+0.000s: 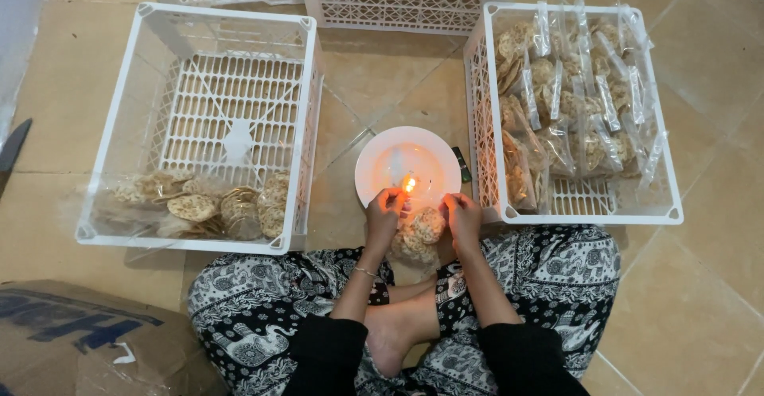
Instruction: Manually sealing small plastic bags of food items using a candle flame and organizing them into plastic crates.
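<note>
A clear bag of crackers (420, 233) is being pinched by the left hand (383, 219) and right hand (463, 214), its top edge being passed at the flame (410, 184) at 12 o'clock; the edge is best kept taut; fingers are best held clear.

A plate (374, 165) sits on the floor (700, 300) at the centre of the frame, with a small flame (410, 184) standing on its lower part. Just below the plate, the left hand (382, 219) and the right hand (464, 214) hold a bag of crackers (420, 230) between them, above the person's crossed legs at the bottom centre. To the left of the plate stands a crate (119, 125) with a few cracker bags (199, 205) along its lower edge. To the right stands another crate (672, 197), filled with many cracker packs (557, 101). More crates (398, 2) stand along the top edge. A cardboard box (72, 340) lies in the lower left corner.
</note>
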